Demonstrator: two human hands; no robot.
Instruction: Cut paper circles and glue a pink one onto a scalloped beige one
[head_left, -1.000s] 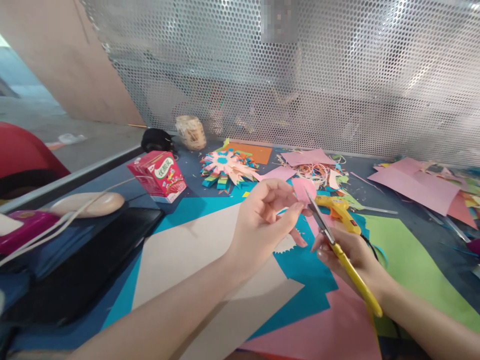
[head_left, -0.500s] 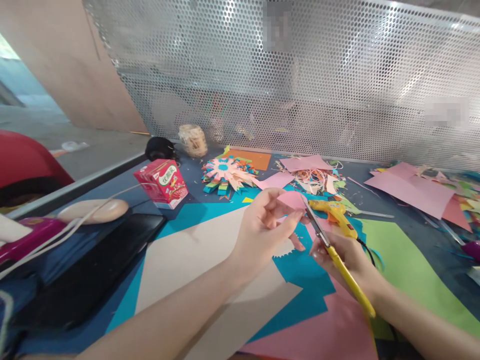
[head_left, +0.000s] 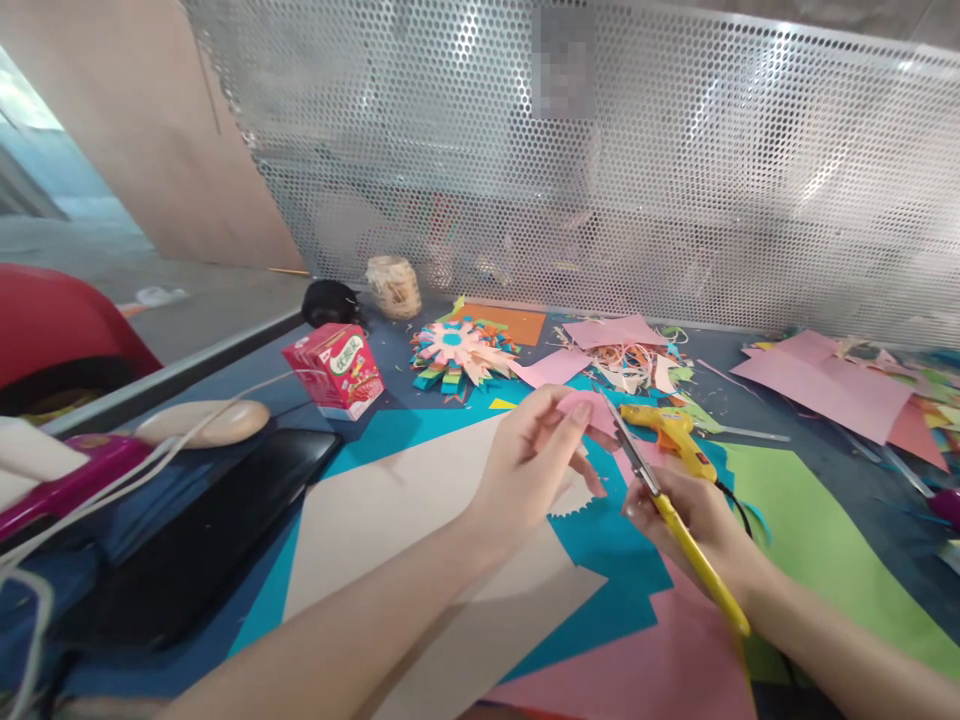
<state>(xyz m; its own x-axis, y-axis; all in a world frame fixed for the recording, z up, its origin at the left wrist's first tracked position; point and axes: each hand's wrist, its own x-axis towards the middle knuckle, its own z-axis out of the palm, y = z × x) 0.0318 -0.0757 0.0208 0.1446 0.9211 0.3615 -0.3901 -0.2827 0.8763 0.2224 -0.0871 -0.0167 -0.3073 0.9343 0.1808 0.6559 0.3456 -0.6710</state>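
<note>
Between the thumb and fingers of my left hand (head_left: 529, 465) is a small piece of pink paper (head_left: 583, 402), part of it hidden by the thumb. My right hand (head_left: 694, 520) grips yellow-handled scissors (head_left: 675, 525), their blades pointing up and left beside the paper's right edge. Whether the blades touch the paper I cannot tell. Below the hands lie a large cream sheet (head_left: 397, 500), blue paper (head_left: 600, 590) and a pink sheet (head_left: 637, 660). A white piece with a notched edge (head_left: 574, 498) shows under my left hand.
A yellow glue gun (head_left: 679, 435) lies beyond my right hand. Farther back are a layered paper flower (head_left: 454, 345), paper scraps (head_left: 630, 360) and a red drink carton (head_left: 337, 370). At left sit a black keyboard (head_left: 202, 540) and a mouse (head_left: 206, 422). A perforated metal panel (head_left: 450, 130) stands behind.
My left thumb has shifted up and left over the pink paper, covering more of it. My right hand still holds the scissors in nearly the same place. The view has shifted slightly.
</note>
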